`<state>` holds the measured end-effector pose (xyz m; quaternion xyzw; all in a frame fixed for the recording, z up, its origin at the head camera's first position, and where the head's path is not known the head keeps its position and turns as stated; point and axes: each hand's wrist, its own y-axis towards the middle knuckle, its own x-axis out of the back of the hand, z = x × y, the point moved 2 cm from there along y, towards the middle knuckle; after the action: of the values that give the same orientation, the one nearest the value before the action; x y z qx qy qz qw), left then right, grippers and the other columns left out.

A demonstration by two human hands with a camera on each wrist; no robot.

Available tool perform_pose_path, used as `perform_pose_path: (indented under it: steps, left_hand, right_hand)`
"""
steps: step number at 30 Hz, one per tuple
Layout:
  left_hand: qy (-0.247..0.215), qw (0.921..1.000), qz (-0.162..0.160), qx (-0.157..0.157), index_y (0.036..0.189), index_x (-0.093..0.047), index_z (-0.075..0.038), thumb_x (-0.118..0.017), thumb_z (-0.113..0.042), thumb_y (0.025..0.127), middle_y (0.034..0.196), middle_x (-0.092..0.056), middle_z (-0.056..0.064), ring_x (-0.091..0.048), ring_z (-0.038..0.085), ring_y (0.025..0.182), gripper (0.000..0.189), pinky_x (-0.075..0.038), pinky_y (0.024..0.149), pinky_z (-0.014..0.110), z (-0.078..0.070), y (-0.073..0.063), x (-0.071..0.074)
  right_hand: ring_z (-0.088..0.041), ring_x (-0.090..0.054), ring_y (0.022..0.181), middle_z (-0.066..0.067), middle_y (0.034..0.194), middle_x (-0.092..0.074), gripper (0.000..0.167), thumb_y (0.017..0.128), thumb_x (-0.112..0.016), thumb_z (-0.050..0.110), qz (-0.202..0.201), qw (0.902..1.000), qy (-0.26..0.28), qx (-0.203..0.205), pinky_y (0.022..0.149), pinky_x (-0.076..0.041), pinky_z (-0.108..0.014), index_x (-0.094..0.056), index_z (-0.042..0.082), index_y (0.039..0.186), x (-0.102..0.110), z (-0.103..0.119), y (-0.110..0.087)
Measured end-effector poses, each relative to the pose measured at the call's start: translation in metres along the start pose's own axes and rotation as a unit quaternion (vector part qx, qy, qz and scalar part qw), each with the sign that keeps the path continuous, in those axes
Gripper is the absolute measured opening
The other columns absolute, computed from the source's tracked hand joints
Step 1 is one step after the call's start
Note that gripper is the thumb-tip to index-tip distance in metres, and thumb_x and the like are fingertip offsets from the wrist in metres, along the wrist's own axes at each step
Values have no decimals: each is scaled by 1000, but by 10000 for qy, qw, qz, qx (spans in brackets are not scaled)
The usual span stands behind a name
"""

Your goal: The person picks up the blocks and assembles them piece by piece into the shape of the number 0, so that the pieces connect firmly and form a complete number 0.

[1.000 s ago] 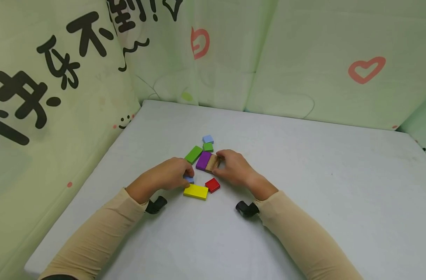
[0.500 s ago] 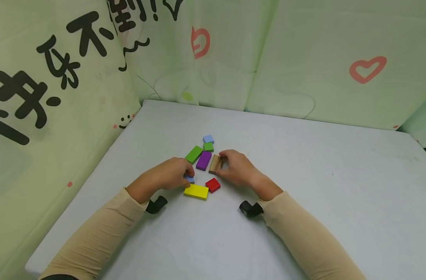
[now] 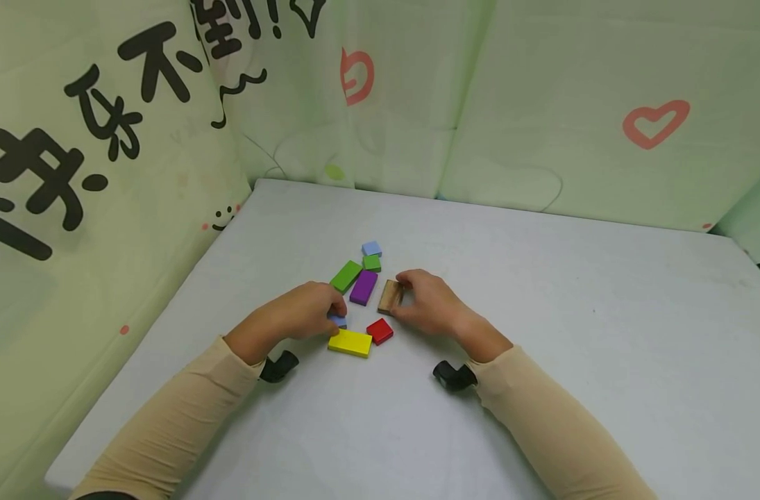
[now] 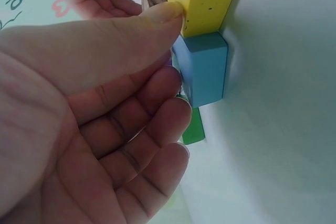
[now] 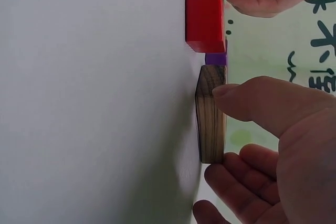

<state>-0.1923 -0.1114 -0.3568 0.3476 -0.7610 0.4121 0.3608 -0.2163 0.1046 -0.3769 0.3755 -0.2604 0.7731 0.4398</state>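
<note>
My right hand (image 3: 432,305) pinches a brown wood-grain block (image 3: 389,296) by its two ends, thumb at the near one. In the right wrist view the block (image 5: 211,116) stands low at the table surface. My left hand (image 3: 301,310) has loosely bent fingers beside a light blue block (image 3: 339,321), partly covered in the head view. In the left wrist view its thumb touches a yellow block (image 4: 202,3), which meets the blue block (image 4: 207,69). A red block (image 3: 380,331) lies by the yellow one's right end. A purple block (image 3: 364,287) lies left of the wooden block, apart from it.
Beyond the left hand lies a long green block (image 3: 345,276), touching the purple one's far end. A small green block (image 3: 371,262) and a small light blue block (image 3: 371,248) sit farther back. The white table (image 3: 542,312) ends at printed curtains (image 3: 529,104) behind and left.
The right hand has drawn the wooden block rightward and slightly nearer, away from the purple block it lay against, so a gap shows between them. The left hand and other blocks keep their places.
</note>
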Motion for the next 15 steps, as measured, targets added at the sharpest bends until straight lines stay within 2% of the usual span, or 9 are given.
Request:
perform_pose_path:
  steps: [15]
  left_hand:
    - [-4,10000,-23,-24,116,-71,-4,-75,-10,90,109,-66,4,-59,21,100,27,-52,96,36,0,0,0]
  right_hand:
    - [-33,-52,121,-21,135,-54,61,90,-71,18,91,9999,21,-62,108,-41,-45,-48,-8,140,1,-3,-7]
